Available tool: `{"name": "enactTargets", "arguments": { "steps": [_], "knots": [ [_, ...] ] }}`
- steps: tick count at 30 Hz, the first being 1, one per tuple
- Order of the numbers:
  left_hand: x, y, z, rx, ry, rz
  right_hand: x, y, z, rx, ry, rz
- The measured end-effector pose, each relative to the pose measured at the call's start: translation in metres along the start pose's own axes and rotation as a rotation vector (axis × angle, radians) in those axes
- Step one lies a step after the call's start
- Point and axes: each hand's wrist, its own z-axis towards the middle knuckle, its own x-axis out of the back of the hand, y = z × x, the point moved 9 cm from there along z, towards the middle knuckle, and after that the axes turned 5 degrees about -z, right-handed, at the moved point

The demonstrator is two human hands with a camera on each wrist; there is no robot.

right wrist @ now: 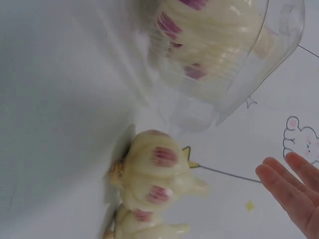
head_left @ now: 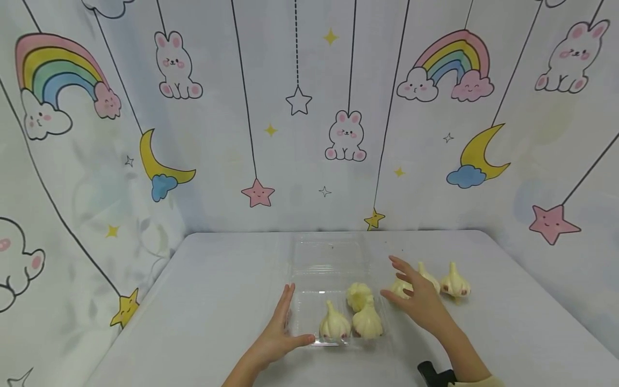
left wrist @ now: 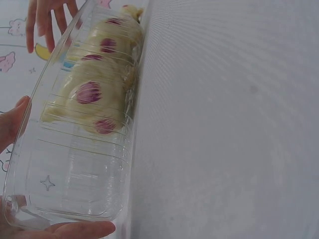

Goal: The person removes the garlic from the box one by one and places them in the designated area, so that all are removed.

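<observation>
A clear plastic box point(head_left: 306, 314) with its lid point(head_left: 329, 255) folded back lies on the table. Three garlic bulbs sit inside: one front left point(head_left: 335, 323), one front right point(head_left: 367, 322) and one behind point(head_left: 359, 296). My left hand point(head_left: 279, 334) touches the box's left side with straight fingers, its thumb at the front edge. To the right of the box, my right hand point(head_left: 419, 301) hovers with fingers spread, holding nothing. It partly hides a garlic bulb point(head_left: 400, 288) in the head view. Purple patches mark a loose bulb point(right wrist: 157, 169) in the right wrist view.
Two more garlic bulbs, a partly hidden one point(head_left: 425, 274) and another farther right point(head_left: 455, 280), stand beyond the right hand. A black object point(head_left: 435, 375) shows by the right forearm. A patterned curtain point(head_left: 217, 134) hangs behind the white table point(head_left: 217, 290).
</observation>
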Motion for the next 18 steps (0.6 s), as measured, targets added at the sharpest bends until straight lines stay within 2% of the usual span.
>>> {"name": "enactTargets", "arguments": {
  "steps": [18],
  "knots": [
    [0.0,0.001,0.0,0.008,0.008,-0.008,-0.03,-0.034,0.007,0.025,-0.019,0.062]
  ]
}}
